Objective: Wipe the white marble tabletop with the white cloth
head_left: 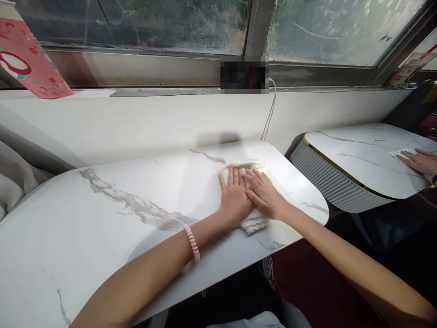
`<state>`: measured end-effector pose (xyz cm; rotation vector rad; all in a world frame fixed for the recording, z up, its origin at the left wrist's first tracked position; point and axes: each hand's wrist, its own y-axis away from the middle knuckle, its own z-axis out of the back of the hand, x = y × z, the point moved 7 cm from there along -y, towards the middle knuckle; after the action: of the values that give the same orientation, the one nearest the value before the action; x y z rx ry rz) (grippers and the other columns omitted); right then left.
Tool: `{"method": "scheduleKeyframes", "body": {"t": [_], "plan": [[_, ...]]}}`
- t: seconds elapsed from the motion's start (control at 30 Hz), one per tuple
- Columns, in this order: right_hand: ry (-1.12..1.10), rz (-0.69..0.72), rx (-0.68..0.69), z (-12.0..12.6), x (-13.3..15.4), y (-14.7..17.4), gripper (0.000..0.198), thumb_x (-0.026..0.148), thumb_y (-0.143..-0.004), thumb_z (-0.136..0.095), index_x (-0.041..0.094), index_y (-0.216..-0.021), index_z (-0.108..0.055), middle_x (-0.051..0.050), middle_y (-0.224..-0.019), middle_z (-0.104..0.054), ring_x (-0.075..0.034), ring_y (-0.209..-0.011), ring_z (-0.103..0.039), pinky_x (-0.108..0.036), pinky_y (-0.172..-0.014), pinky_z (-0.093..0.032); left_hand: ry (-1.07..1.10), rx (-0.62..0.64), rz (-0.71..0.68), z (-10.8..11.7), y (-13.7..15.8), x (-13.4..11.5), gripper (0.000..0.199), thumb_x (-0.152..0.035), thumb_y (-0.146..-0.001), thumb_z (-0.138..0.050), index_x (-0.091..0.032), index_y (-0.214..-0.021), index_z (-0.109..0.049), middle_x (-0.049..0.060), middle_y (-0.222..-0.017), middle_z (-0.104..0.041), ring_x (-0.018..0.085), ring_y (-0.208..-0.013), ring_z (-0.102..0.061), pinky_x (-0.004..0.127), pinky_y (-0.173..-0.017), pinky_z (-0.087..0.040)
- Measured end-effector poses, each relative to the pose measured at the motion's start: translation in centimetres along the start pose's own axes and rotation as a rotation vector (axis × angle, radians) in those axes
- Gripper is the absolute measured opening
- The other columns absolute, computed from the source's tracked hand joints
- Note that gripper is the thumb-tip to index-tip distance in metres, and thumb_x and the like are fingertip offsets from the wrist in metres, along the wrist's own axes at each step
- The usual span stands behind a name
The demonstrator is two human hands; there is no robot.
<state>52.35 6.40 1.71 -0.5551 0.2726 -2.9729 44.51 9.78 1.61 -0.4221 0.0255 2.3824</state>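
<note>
A folded white cloth (254, 224) lies on the white marble-patterned tabletop (51, 228), near its rounded right end. My left hand (238, 198) presses flat on the cloth, fingers stretched out and pointing away from me. Beside it, my right hand (268, 193) also lies flat on the cloth, and its fingers touch or slightly overlap the left hand's. Neither hand's fingers are curled round the cloth. Part of the cloth is hidden under the palms. A pink coiled band (192, 242) circles my left wrist.
At right stands a second marble-patterned table (355, 155) with a ribbed side; another person's hand (419, 160) rests on a pale cloth there. Behind my table are a white wall, a cable (269, 114) and windows. A pink carton (37, 64) stands on the sill at left, grey fabric (17, 177) below.
</note>
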Motion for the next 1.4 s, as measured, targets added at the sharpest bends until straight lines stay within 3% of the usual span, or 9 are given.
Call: {"method": "scheduleKeyframes", "body": {"t": [0.17, 0.27, 0.43, 0.53, 0.67, 0.83, 1.07, 1.23, 1.4], "plan": [[-0.283, -0.015, -0.099, 0.6, -3.6, -3.8, 0.045, 0.039, -0.092, -0.044, 0.025, -0.134, -0.053, -0.006, -0.148, -0.047, -0.028, -0.145, -0.028, -0.053, -0.118, -0.023, -0.041, -0.026, 0.051, 0.0, -3.6, 1.0, 0.063, -0.033, -0.097, -0.025, -0.002, -0.152, -0.023, 0.019, -0.16, -0.022, 0.03, -0.15, -0.011, 0.06, -0.119, -0.005], [-0.362, -0.029, -0.103, 0.9, -6.0, -7.2, 0.044, 0.036, -0.09, -0.045, 0.024, -0.13, -0.056, -0.006, -0.143, -0.053, -0.027, -0.14, -0.036, -0.049, -0.117, -0.026, -0.061, -0.044, 0.084, -0.1, -6.8, 1.6, 0.063, -0.032, -0.097, -0.023, -0.002, -0.151, -0.026, 0.017, -0.159, -0.025, 0.028, -0.15, -0.013, 0.058, -0.119, -0.006], [-0.233, -0.101, -0.01, 1.3, -8.9, -12.5, 0.039, 0.027, -0.09, -0.04, 0.015, -0.122, -0.061, -0.011, -0.129, -0.062, -0.026, -0.121, -0.055, -0.044, -0.107, -0.039, -0.054, -0.06, 0.083, -0.5, -11.7, 1.7, 0.063, -0.034, -0.097, -0.021, -0.003, -0.151, -0.026, 0.014, -0.16, -0.025, 0.026, -0.15, -0.014, 0.057, -0.12, -0.007], [-0.069, -0.146, -0.059, 1.8, -10.2, -14.3, 0.039, 0.028, -0.094, -0.035, 0.017, -0.121, -0.06, -0.011, -0.131, -0.061, -0.027, -0.125, -0.05, -0.047, -0.109, -0.036, -0.059, -0.064, 0.1, -0.8, -14.1, 1.7, 0.063, -0.033, -0.096, -0.024, -0.003, -0.152, -0.026, 0.015, -0.16, -0.024, 0.027, -0.149, -0.015, 0.058, -0.119, -0.006], [-0.046, -0.139, -0.083, 2.0, -11.3, -15.2, 0.043, 0.03, -0.096, -0.03, 0.02, -0.129, -0.056, -0.007, -0.139, -0.056, -0.025, -0.132, -0.044, -0.05, -0.115, -0.027, -0.056, -0.096, 0.126, -0.9, -16.4, 1.7, 0.062, -0.033, -0.097, -0.02, -0.003, -0.151, -0.028, 0.016, -0.158, -0.028, 0.027, -0.148, -0.019, 0.059, -0.119, -0.007], [-0.001, -0.209, -0.049, 2.3, -11.5, -14.7, 0.049, 0.03, -0.098, -0.023, 0.022, -0.139, -0.048, -0.005, -0.152, -0.042, -0.031, -0.146, -0.021, -0.067, -0.115, -0.01, -0.062, -0.102, 0.099, -0.9, -17.1, 1.5, 0.062, -0.033, -0.097, -0.019, -0.004, -0.15, -0.029, 0.015, -0.157, -0.031, 0.027, -0.147, -0.021, 0.058, -0.119, -0.008], [0.072, -0.235, 0.006, 2.6, -11.2, -12.7, 0.052, 0.03, -0.098, -0.022, 0.02, -0.146, -0.041, -0.007, -0.156, -0.036, -0.029, -0.147, -0.023, -0.063, -0.117, -0.015, -0.097, -0.061, 0.092, -1.4, -16.2, 0.4, 0.063, -0.035, -0.097, -0.02, -0.006, -0.152, -0.026, 0.013, -0.16, -0.026, 0.026, -0.149, -0.017, 0.057, -0.119, -0.008], [0.155, -0.254, 0.04, 3.6, -12.4, -8.7, 0.053, 0.03, -0.097, -0.023, 0.02, -0.147, -0.039, -0.006, -0.157, -0.033, -0.03, -0.147, -0.023, -0.061, -0.116, -0.019, -0.078, -0.064, 0.054, -2.5, -14.4, -3.2, 0.063, -0.032, -0.096, -0.02, -0.002, -0.151, -0.026, 0.016, -0.159, -0.026, 0.028, -0.149, -0.016, 0.059, -0.119, -0.008], [0.15, -0.242, -0.04, 5.2, -12.9, -1.1, 0.054, 0.034, -0.097, -0.018, 0.022, -0.143, -0.045, -0.006, -0.154, -0.039, -0.029, -0.145, -0.029, -0.062, -0.116, -0.021, -0.074, -0.067, -0.018, -3.5, -9.8, -8.9, 0.066, -0.033, -0.094, -0.03, 0.002, -0.149, -0.028, 0.023, -0.156, -0.029, 0.034, -0.147, -0.019, 0.063, -0.116, -0.014]]}}
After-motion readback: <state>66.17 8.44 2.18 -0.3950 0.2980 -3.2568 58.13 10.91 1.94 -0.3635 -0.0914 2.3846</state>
